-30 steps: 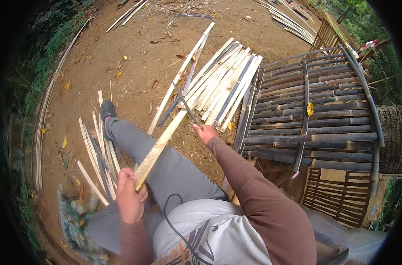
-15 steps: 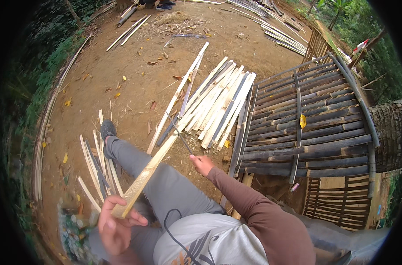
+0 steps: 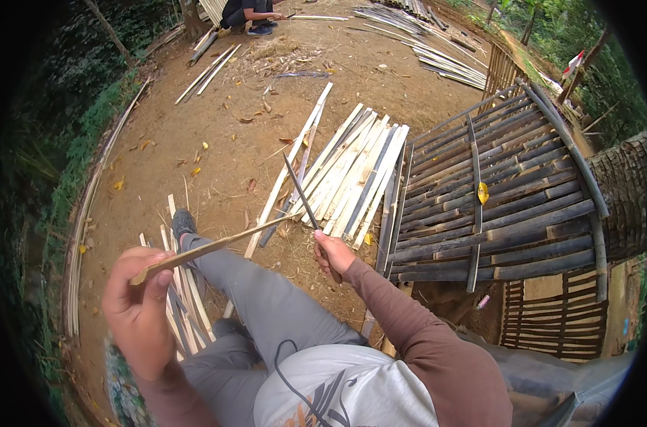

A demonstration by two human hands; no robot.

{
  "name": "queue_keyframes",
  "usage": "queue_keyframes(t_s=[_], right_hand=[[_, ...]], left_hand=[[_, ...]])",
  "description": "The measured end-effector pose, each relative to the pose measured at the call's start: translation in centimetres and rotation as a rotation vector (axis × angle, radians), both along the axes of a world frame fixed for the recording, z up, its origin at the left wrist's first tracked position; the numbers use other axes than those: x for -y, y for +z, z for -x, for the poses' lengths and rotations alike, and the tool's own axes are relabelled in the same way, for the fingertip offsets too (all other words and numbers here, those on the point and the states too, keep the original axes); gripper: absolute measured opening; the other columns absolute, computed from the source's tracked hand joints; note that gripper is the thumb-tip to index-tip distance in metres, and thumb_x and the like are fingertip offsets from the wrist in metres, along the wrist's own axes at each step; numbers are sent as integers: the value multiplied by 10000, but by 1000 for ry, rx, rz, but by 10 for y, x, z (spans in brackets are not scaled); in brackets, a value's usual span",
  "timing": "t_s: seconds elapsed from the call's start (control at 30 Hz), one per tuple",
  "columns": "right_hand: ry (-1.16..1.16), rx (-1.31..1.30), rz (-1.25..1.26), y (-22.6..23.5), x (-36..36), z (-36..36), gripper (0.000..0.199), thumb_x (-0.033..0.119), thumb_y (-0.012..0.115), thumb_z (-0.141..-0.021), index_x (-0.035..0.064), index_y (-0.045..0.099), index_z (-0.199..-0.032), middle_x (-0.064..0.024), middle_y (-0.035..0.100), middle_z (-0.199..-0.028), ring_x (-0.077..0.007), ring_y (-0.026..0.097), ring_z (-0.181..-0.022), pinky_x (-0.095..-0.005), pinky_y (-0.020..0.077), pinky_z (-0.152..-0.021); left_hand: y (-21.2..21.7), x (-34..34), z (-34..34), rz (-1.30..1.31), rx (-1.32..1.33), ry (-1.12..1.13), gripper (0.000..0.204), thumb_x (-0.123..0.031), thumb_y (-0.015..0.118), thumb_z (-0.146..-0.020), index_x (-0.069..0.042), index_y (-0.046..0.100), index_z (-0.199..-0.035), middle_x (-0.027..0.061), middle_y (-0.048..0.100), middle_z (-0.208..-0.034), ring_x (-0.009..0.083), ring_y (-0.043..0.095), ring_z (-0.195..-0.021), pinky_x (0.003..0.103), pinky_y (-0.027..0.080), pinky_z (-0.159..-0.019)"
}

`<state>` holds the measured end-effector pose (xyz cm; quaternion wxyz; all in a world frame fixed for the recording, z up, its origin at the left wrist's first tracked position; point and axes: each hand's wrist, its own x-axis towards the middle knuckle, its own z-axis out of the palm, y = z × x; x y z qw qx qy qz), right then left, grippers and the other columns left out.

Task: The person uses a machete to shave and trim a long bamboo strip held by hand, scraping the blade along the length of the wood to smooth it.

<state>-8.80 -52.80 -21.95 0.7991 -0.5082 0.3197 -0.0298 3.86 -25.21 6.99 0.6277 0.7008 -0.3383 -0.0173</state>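
My left hand (image 3: 140, 306) is raised near the camera and grips one end of a pale bamboo strip (image 3: 216, 245), which points right and slightly up toward the blade. My right hand (image 3: 332, 255) grips the handle of a long dark machete (image 3: 300, 196); its blade rises up and to the left, with its tip over the dirt. The strip's far end comes close to the blade near the handle. My grey-trousered leg (image 3: 259, 299) stretches out below both hands, its shoe (image 3: 183, 222) next to a small bundle of thin strips (image 3: 174, 299).
A pile of split bamboo slats (image 3: 352, 171) lies on the dirt ahead. A dark bamboo platform (image 3: 494, 199) stands at right, with a slatted panel (image 3: 558, 320) below it. Another person crouches at the top (image 3: 248, 14). More bamboo poles (image 3: 437, 64) lie beyond.
My left hand has lifted and turned the bamboo strip from a steep diagonal to nearly level. The machete blade now stands up in my right hand, away from the strip.
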Motion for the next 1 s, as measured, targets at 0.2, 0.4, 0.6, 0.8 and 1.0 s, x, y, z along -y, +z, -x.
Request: queue_keyframes(t_s=[0.2, 0.4, 0.6, 0.8, 1.0], right_hand=[[100, -100, 448, 18, -4, 2, 421, 418, 681, -995, 31, 592, -853, -61, 577, -665, -187, 550, -565, -362, 473, -562], [194, -30, 943, 58, 7, 2, 356, 263, 707, -953, -27, 655, -1154, -135, 688, -768, -224, 641, -653, -380, 521, -674], [234, 128, 890, 155, -24, 13, 381, 172, 677, -982, -33, 651, -1302, -77, 662, -703, -184, 639, -636, -358, 509, -656], [195, 377, 1151, 199, -33, 35, 357, 100, 707, -927, -37, 642, -1250, -222, 698, -979, -387, 686, -849, -440, 547, -782], [364, 461, 1173, 213, -53, 43, 779, -45, 661, -894, 69, 381, -1612, -187, 728, -1041, -352, 704, -883, -404, 562, -780]], left_hand=[[19, -29, 0, -17, 168, 77, 191, -145, 707, -1015, 13, 655, -1110, 76, 656, -1057, 139, 613, -966, 287, 495, -883], [35, -21, -11, -53, 41, 135, 187, -71, 739, -954, 26, 671, -1099, 56, 674, -977, 128, 596, -930, 270, 457, -860], [42, 10, -22, -100, 46, 65, 171, -73, 757, -951, 19, 682, -1074, 27, 674, -922, 97, 596, -885, 251, 464, -844], [48, 33, -15, -222, 135, 147, 264, -125, 749, -972, -5, 704, -1202, 33, 685, -1086, 120, 616, -955, 290, 506, -862], [42, 24, -10, -334, 362, 262, 266, -192, 717, -997, 18, 737, -1159, 70, 686, -1219, 150, 644, -1057, 322, 489, -996]])
